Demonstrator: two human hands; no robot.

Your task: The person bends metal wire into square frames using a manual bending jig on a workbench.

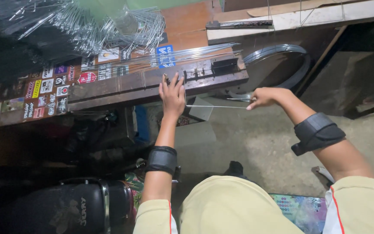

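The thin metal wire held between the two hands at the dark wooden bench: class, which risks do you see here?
1. The thin straight metal wire ends at the right hand; its tip might prick the fingers.
2. The left hand presses beside the dark metal jig and could get pinched.
3. The loose bundle of silver wires overhangs the wooden bench and might slide off.

The right hand (262, 97) hides the end of the thin bent steel wire (215, 106) it pinches. The tangled pile of bent silver wires (104, 26) is blurred and cut off by the top edge. The black padded seat (66, 208) runs off the bottom edge.
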